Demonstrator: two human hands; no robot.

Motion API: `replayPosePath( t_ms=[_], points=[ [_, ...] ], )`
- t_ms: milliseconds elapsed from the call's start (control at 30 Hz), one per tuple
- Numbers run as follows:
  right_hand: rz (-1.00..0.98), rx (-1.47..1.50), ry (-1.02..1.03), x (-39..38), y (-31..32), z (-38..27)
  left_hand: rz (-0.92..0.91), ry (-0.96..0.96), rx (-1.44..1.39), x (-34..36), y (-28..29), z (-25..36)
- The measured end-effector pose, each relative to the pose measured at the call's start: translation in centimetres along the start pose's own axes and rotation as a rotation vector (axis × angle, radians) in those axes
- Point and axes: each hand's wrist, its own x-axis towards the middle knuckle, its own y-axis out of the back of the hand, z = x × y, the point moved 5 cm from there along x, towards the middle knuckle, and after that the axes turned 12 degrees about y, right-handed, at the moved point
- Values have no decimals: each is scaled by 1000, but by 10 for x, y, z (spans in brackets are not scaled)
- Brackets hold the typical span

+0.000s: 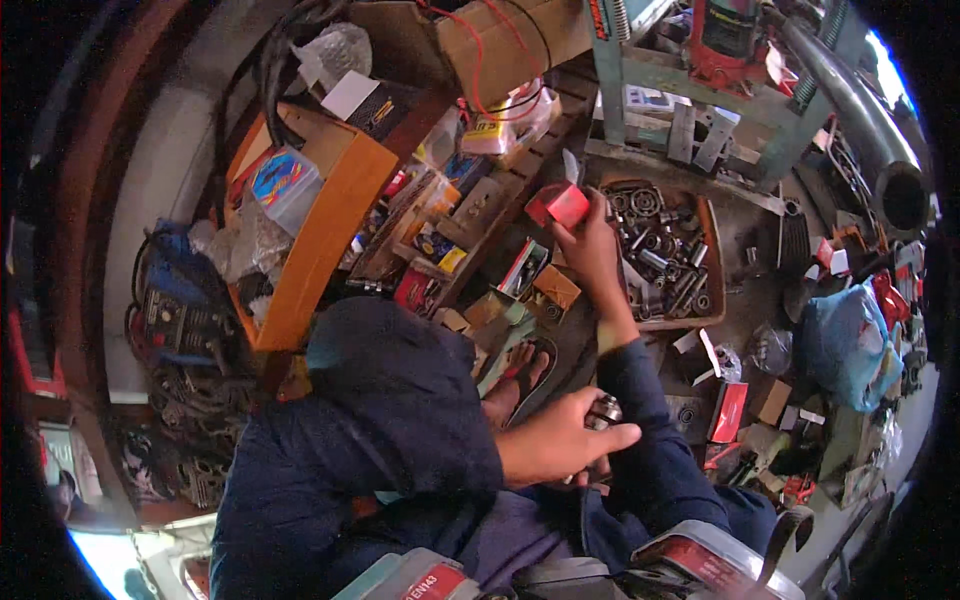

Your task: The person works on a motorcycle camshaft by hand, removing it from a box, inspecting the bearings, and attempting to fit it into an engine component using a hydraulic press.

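Amid workshop clutter, a person's right hand (590, 238) extends a red box (558, 205), its grip closed about the near end, a pale flap or slip showing above. The left hand (555, 438) curls its grip around a metal part (604, 409) just beside the right sleeve (640, 392), perhaps to secure it while the other arm reaches. To the right hand's right, a tray (712, 240) gathers loose parts, likely to stop them scattering. Small cartons (556, 287) crowd the space near a bare foot (527, 372); an orange crate (325, 225) hems in the left, a press frame (606, 100) bars the far side, and a blue bag (848, 335) sits off right.
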Motion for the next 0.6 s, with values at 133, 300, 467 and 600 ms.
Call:
replayPosePath(
  t_ms=[133,300,467,600],
  points=[
    [-15,-64,12,14,-26,-47,170,-114,-164,-12,18,2],
    [85,33,-14,25,-81,-57,206,-195,-216,-21,19,18],
    [-421,-272,43,11,-188,4,135,-140,-160,-12,12,21],
    [-504,-220,6,17,-169,15,119,-129,-134,-1,14,33]
  ],
)
